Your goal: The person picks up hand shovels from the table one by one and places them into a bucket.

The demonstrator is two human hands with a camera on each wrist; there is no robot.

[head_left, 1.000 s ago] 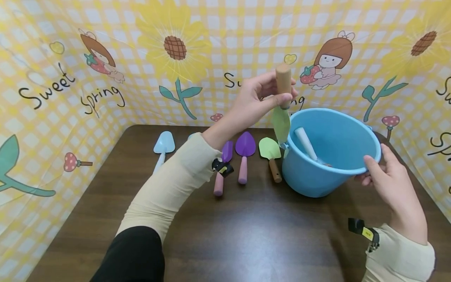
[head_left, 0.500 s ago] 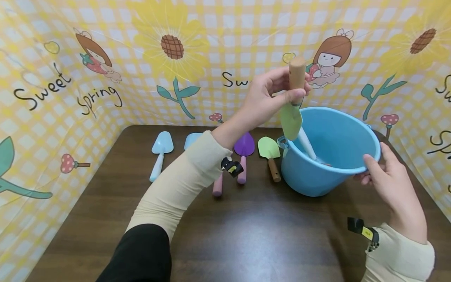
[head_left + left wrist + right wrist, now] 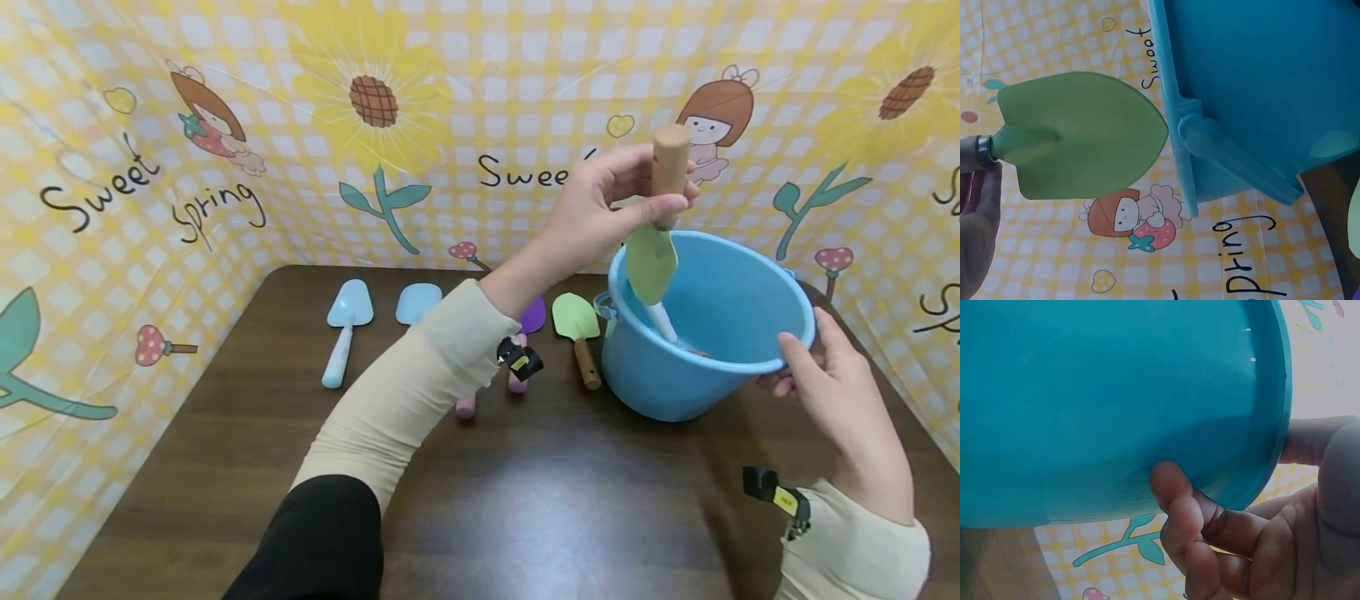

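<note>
My left hand pinches the wooden handle of a green hand trowel, blade pointing down. In the head view the blade overlaps the left side of a light-blue bucket. From the left wrist, the trowel's tip appears at the bucket's rim; whether they touch I cannot tell. My right hand grips the rim on the right, and the bucket leans slightly. Inside stands a pale handle, partly behind the green blade. The right wrist view has the hand's fingers curled against the bucket's outer wall.
Left of the bucket, a row of hand tools lies on the dark table: a light-blue trowel, a light-blue shovel, a purple trowel and a green one. My left sleeve partly covers the row. Patterned cloth surrounds the table.
My left hand has carried the green trowel to the right, from beside the bucket's left edge to over its opening in the head view. My right hand stays on the rim.
</note>
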